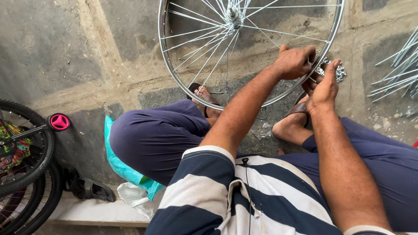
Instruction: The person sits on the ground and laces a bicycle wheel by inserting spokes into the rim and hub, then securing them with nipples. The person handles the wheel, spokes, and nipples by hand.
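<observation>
In the upper right, the left hand [292, 62] fingers pinch the thin, stiff, light wheel rim [167, 69], best held there, while the right hand [323, 89] fingers curl beside it.

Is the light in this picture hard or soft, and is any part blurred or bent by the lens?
Head view: soft, even daylight with faint shadows; mild glare on the wheel rim; both hands sharp; the small tyre at the left edge curves from wide-angle distortion.

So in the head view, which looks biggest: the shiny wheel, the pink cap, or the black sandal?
1. Shiny wheel, by far the biggest, though partly cut off at the top.
2. Black sandal.
3. Pink cap, the smallest.
</observation>
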